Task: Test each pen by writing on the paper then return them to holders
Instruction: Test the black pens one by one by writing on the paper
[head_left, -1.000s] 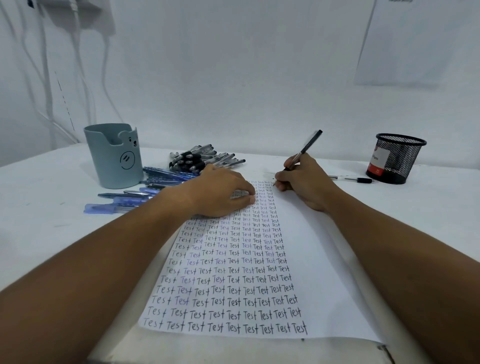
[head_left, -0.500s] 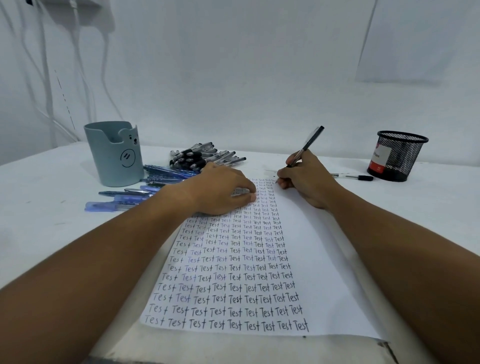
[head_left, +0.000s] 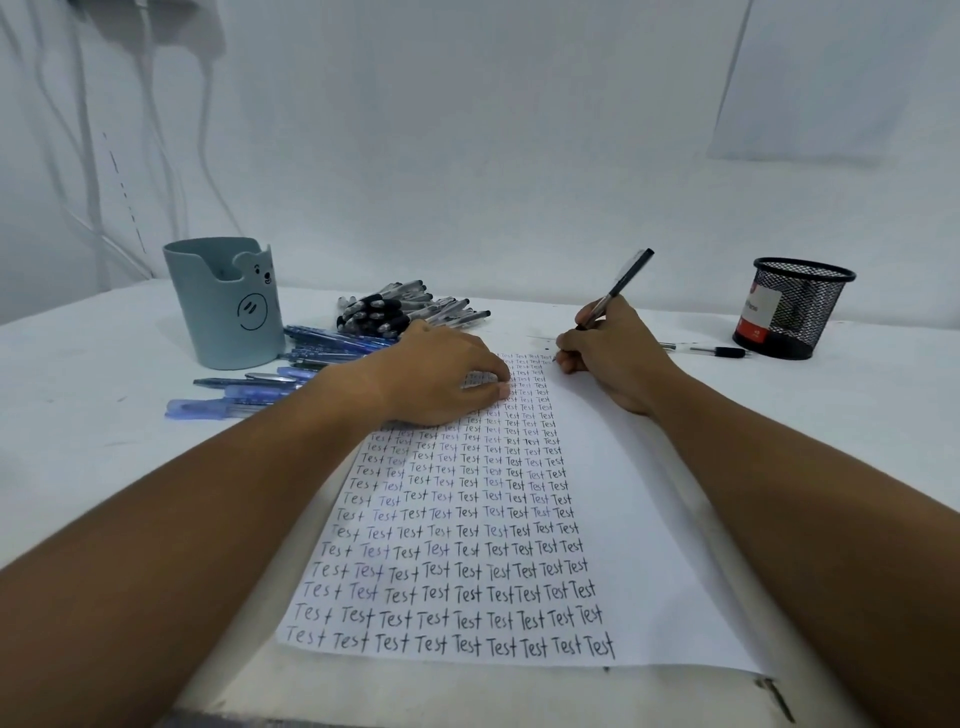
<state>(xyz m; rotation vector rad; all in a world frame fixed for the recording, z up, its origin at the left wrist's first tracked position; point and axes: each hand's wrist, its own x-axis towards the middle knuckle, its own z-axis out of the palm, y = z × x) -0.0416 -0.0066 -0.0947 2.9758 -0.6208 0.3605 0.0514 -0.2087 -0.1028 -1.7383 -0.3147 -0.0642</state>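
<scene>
The pen (head_left: 618, 288) stands tilted in the right hand (head_left: 610, 358), its tip at the far end of the paper (head_left: 639, 519) beside the last column of "Test" words, cap end pointing up and away. That grip is a pinch of curled fingers round the barrel, the hand's heel resting on the sheet. The left hand (head_left: 441, 376) lies flat, fingers straight, pressing the written rows. The paper's right part is bare. Loose pens (head_left: 395, 317) lie beside the bear holder (head_left: 226, 301); a mesh holder (head_left: 795, 306) stands far right on the tabletop (head_left: 78, 364).

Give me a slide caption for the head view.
Right hand writes with a pen on the paper; left hand holds it flat.
</scene>
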